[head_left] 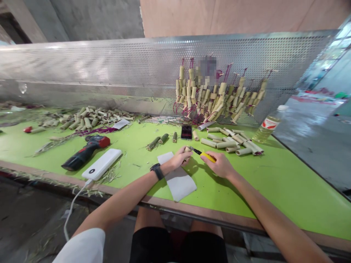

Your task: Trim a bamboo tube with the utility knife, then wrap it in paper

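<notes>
My left hand (pixel 179 159), with a dark watch at the wrist, is closed around a short piece of bamboo (pixel 187 149); only its pale end shows past the fingers. My right hand (pixel 220 165) grips a yellow utility knife (pixel 208 157). The knife's dark tip (pixel 195 150) points left at the bamboo end, and I cannot tell whether the two touch. Below the left hand lies a white sheet of paper (pixel 181 184). Just beyond the hands are a small dark-screened device (pixel 186 132), a single upright bamboo piece (pixel 195 136) and a few greener tubes (pixel 163 138).
Cut bamboo tubes (pixel 230 140) lie to the right, near a bottle of yellowish liquid (pixel 270 126). Strung bamboo figures (pixel 189 93) hang against the perforated metal panel (pixel 109 65). Leftward are a cordless drill (pixel 89 149), a white power bank (pixel 102 164) with cable, and a bamboo heap (pixel 87 118).
</notes>
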{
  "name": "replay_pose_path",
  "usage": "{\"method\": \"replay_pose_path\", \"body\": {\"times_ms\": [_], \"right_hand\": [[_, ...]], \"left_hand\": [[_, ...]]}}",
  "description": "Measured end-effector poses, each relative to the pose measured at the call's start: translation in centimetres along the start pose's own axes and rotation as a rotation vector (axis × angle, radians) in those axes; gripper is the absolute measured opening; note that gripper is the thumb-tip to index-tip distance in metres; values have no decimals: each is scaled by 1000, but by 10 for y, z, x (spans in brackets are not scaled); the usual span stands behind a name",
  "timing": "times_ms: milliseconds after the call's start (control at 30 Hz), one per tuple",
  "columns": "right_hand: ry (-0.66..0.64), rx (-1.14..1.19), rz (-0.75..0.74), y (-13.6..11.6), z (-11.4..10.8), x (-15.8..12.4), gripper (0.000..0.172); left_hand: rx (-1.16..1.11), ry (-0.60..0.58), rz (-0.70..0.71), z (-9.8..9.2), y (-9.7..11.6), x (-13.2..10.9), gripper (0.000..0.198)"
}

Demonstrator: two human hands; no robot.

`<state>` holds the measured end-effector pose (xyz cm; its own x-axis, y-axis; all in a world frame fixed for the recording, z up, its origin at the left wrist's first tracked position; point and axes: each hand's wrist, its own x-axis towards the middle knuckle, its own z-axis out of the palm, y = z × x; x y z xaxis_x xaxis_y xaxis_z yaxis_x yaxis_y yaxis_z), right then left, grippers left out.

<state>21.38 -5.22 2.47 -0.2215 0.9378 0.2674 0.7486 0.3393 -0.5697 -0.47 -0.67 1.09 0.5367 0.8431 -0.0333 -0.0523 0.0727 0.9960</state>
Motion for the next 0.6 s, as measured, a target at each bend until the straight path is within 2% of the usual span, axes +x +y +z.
{"method": "replay_pose_path", "body": {"times_ms": [167,333,600], "right_hand": [[-42,34,-21,1,2,-1,49],[-56,32,-48,1,5,-1,50],[-16,-24,-31,-3,6,-2,46]], "left_hand": [[12,24,-41,3,4,-2,58],[109,37,29,5,5,-2,69],[216,70,110,1,-2,2,58]]}}
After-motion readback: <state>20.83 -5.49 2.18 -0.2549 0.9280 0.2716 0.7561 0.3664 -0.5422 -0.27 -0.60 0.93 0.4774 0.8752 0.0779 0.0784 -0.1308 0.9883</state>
